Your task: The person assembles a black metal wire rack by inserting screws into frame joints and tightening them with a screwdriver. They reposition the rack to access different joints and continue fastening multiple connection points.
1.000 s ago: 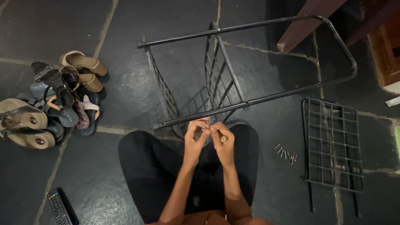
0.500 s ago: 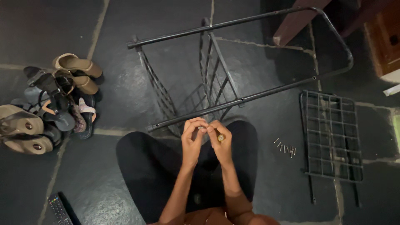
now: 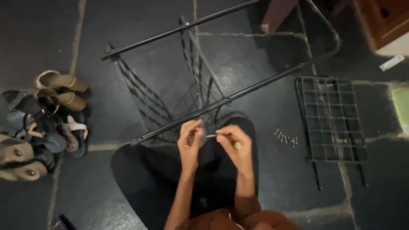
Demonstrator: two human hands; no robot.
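Dark stone floor (image 3: pixel 140 51); raised hands (image 3: pixel 189 138) pinch, seemingly, a screwdriver (image 3: pixel 223 138).

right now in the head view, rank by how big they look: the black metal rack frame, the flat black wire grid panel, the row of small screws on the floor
1. Black metal rack frame, by far the largest.
2. Flat black wire grid panel, clearly smaller.
3. Row of small screws, the smallest.
All three lie on the floor, so nearness hardly skews the order.

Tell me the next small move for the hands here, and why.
Probably bring the right hand with its thin screwdriver tip onto the small piece pinched in the left hand. The tip points at those fingers, nearly touching, while the black metal frame and loose screws lie untouched.
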